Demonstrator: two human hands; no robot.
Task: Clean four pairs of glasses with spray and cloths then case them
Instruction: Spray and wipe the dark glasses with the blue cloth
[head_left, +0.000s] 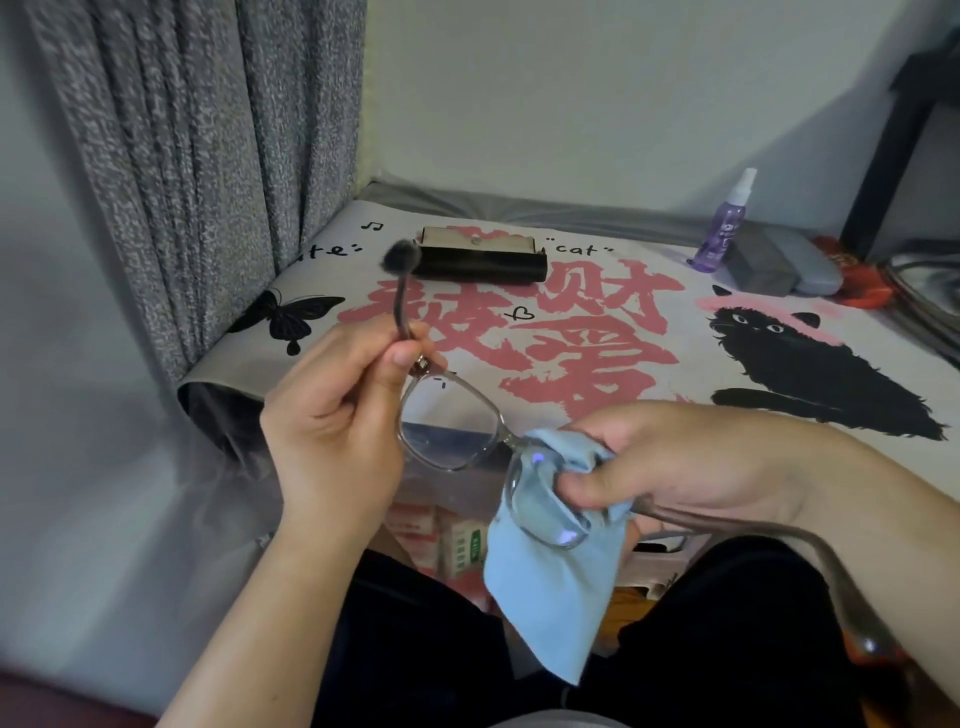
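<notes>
Printed mat (649, 332) fills mid-frame w/ open black case (480, 260) and spray bottle (723, 228) parked at back, prob. for later. Left hand (332, 431) pinches glasses (452, 426) by a temple to steady them; right hand (691, 457) squeezes blue cloth (556, 571) round one lens, lower centre.

Head camera looks forward and down, close over the table (675, 322) (single view).

Left hand (332, 415): bare, no rings or watch seen | Right hand (691, 462): bare, forearm uncovered, no sleeve seen | Legs: dark black trousers (727, 639) are worn, both thighs covered
</notes>
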